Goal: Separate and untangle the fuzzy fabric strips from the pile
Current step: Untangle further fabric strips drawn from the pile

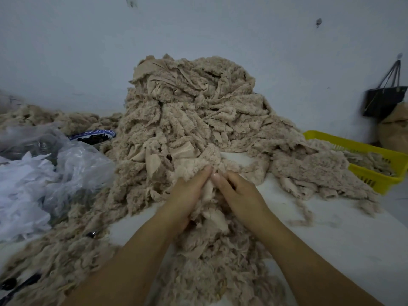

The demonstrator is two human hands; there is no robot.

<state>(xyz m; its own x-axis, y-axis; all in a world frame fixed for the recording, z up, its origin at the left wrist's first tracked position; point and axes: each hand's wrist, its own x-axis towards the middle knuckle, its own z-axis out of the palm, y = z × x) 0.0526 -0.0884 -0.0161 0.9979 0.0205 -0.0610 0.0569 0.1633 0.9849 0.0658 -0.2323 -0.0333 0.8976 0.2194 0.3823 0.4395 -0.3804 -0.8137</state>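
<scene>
While the pile [189, 111] towers behind, the left hand [187, 195] and right hand [238, 193] meet, both apparently pinching one fuzzy strip [208, 188] between them.

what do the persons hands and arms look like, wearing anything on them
Both forearms are bare to the picture's bottom edge, no sleeves in view. The left hand and right hand wear no gloves, and no ring, watch or bracelet shows. The visible thumbnails look short and plain.
</scene>
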